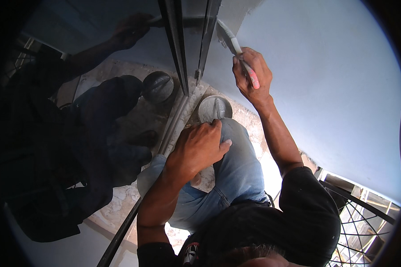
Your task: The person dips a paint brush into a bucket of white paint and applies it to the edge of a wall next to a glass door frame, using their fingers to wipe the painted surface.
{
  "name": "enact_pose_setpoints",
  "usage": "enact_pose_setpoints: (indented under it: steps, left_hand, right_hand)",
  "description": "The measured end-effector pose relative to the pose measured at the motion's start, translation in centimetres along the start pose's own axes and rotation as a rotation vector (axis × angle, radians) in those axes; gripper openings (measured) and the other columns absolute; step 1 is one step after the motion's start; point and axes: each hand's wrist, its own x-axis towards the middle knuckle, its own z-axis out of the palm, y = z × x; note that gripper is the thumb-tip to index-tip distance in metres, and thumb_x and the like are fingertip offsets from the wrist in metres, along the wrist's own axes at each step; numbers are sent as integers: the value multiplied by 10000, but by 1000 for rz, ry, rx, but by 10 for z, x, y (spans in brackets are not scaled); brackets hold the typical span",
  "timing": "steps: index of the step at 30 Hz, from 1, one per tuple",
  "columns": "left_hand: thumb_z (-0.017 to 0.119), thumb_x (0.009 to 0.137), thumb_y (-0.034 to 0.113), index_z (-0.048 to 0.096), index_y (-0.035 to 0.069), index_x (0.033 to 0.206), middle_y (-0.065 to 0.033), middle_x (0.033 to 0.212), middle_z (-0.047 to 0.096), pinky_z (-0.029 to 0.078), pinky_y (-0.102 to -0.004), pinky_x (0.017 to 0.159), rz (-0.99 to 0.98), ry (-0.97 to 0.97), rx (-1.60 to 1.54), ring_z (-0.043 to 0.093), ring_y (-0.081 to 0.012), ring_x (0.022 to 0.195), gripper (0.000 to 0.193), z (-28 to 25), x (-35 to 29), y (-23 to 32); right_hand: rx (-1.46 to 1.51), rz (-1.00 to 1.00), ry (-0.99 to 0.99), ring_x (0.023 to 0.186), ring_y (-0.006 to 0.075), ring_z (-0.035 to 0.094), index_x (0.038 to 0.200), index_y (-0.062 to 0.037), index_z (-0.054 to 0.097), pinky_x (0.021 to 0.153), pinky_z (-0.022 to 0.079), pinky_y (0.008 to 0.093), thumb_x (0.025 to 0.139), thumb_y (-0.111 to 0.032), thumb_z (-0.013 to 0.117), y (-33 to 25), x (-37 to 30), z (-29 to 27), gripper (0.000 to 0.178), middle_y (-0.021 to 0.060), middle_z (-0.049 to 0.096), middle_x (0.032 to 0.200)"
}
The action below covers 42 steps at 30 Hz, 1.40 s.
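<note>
A paintbrush (229, 33) with a white and pink handle is gripped in my right hand (255, 73), which is raised. The brush's tip meets the pale wall right beside the dark metal frame (209, 33). Below it, a round bucket (227, 101) of whitish paint or paste stands near my knee, with a thin grey strip or handle across it. Over my bent knee is my left hand (200, 144), its fingers curled and its thumb to the right. The strip's near end meets its fingertips, but what they hold is hidden.
To the left, a dark glossy pane (102, 107) mirrors me, the bucket and the brush. The pale wall (325, 80) fills the right side, with a darker grey patch at its top. Metal grillwork (358, 218) stands at lower right. The floor (114, 207) is stained.
</note>
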Motion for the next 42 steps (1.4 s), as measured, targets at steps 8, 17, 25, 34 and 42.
enact_pose_setpoints:
  steps: [8, 17, 25, 34, 42]
  left_hand:
    - [622, 918, 386, 550, -80, 1306, -288, 1096, 674, 507, -472, 952, 12, 30, 13, 663, -422, 1040, 611, 3, 0, -2]
    - [630, 915, 376, 565, -90, 1271, -288, 1074, 678, 511, -473, 944, 19, 40, -5, 667, -417, 1034, 590, 4, 1, -4]
    - [630, 916, 376, 560, -92, 1278, -287, 1082, 677, 515, -472, 941, 24, 62, 3, 669, -415, 1032, 596, 7, 1, -6]
    - [631, 918, 377, 557, -97, 1281, -289, 1085, 675, 513, -474, 944, 22, 50, 1, 667, -419, 1032, 601, 4, 0, -5]
    - [631, 917, 370, 565, -102, 1260, -287, 1064, 679, 513, -478, 936, 34, 68, -2, 669, -421, 1020, 587, 7, 1, -8]
  right_hand:
    - [10, 15, -23, 833, 273, 692, 997, -45, 594, 679, 568, 345, 758, 58, 744, 0, -5, 2, 300, 130, 684, 972]
    - [-23, 20, -39, 816, 264, 683, 989, -53, 596, 655, 565, 348, 742, 52, 741, -1, -9, 3, 305, 114, 676, 964]
    - [-7, 47, -87, 862, 304, 697, 1024, -35, 594, 725, 568, 350, 780, 54, 748, -1, -15, 3, 302, 153, 686, 997]
    - [-16, 50, -74, 833, 267, 683, 1003, -63, 601, 687, 571, 351, 749, 41, 732, 2, -20, 6, 305, 107, 678, 980]
    - [3, 72, -92, 826, 262, 680, 1013, -66, 607, 684, 568, 355, 745, 39, 731, 3, -25, 9, 314, 100, 676, 984]
